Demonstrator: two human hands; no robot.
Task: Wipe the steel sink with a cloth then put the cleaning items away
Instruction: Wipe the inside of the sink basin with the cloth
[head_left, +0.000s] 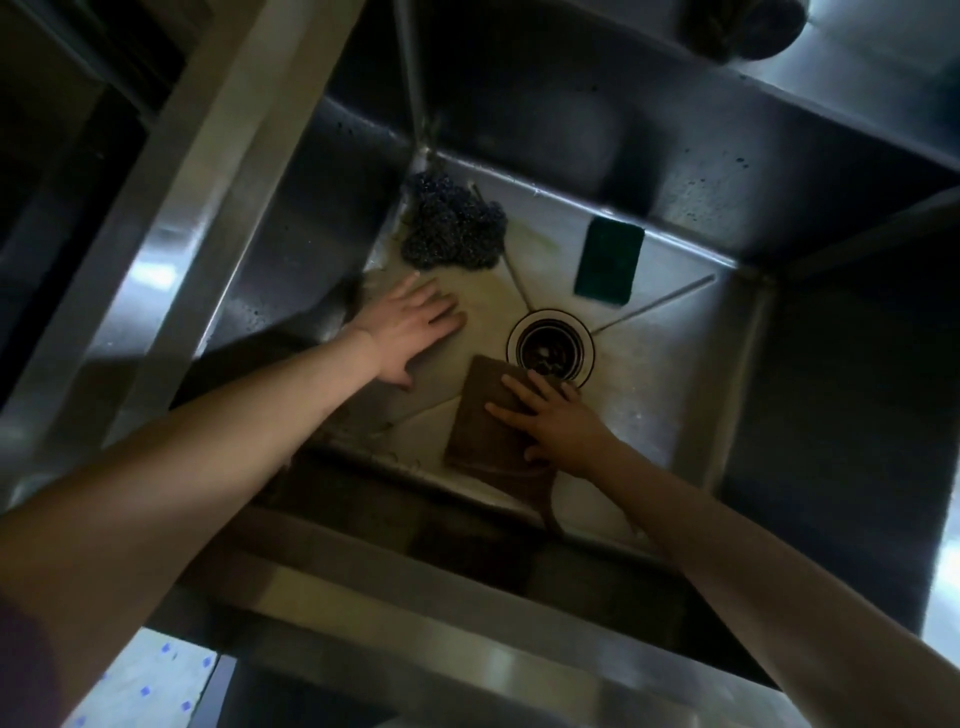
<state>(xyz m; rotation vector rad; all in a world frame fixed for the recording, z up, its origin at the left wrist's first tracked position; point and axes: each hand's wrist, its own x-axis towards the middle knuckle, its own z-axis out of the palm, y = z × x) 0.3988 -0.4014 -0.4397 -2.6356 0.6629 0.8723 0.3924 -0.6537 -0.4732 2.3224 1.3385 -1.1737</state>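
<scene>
Your two forearms reach down over the near rim into the steel sink (810, 218). Your right hand (553, 415) lies flat with straight fingers pressing the brown cloth (483, 421) onto the basin floor, just beside the drain (550, 345). Your left hand (410, 325) is spread wide and flat on the bare steel, holding nothing. That cloth looks soft, limp and probably damp, so it should slide easily under a flat palm but bunch if you pinch it; gather it from the middle when lifting. A dark scouring ball (452, 228) sits in the far left corner, springy and light, and a green sponge (609, 258) leans at the far wall
</scene>
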